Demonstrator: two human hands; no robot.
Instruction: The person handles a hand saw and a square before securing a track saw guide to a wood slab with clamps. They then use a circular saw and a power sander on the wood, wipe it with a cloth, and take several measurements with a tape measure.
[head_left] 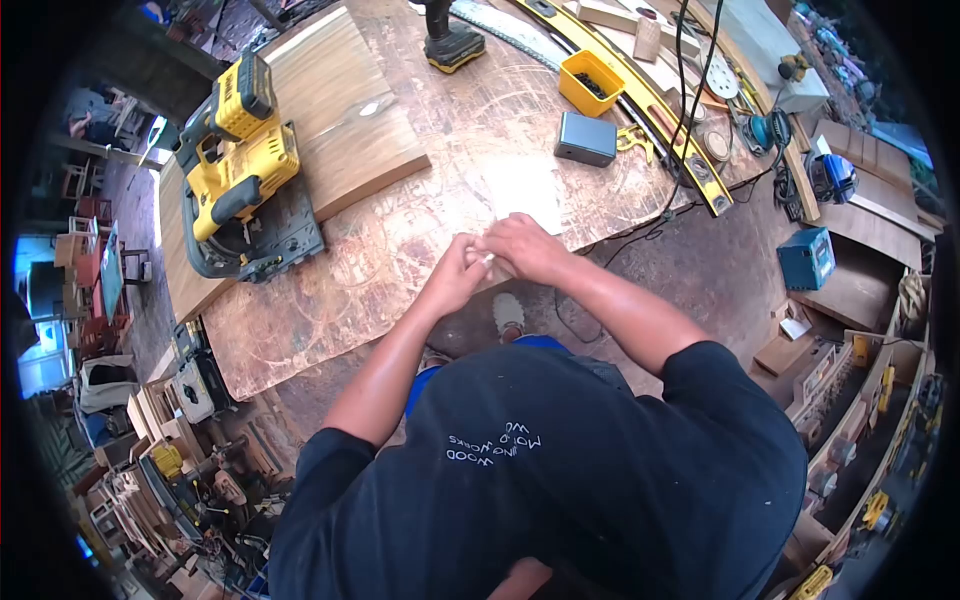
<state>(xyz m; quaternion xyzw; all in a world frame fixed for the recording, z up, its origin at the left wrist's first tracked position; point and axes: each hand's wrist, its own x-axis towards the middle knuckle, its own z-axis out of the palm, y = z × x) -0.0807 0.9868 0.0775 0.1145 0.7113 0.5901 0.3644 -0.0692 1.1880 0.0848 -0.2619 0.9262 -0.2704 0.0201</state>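
Observation:
My left hand (457, 274) and my right hand (525, 247) meet at the near edge of the worn wooden workbench (370, 285). The fingers of both are curled and pinched together, and the fingertips touch or nearly touch. A tiny whitish bit (488, 258) shows at the left fingertips; it is too small to name. What the right fingers hold, if anything, is hidden behind them. Farther off on the bench lie a dark grey box (586, 138) and a yellow tub (590, 82) with small dark pieces inside.
A yellow cordless circular saw (240, 175) rests on a thick wooden board (375, 145) at the left. A cordless drill (450, 45) stands at the far side. To the right are a yellow spirit level (700, 170), a yellow clamp (635, 142), black cables and a teal box (806, 258).

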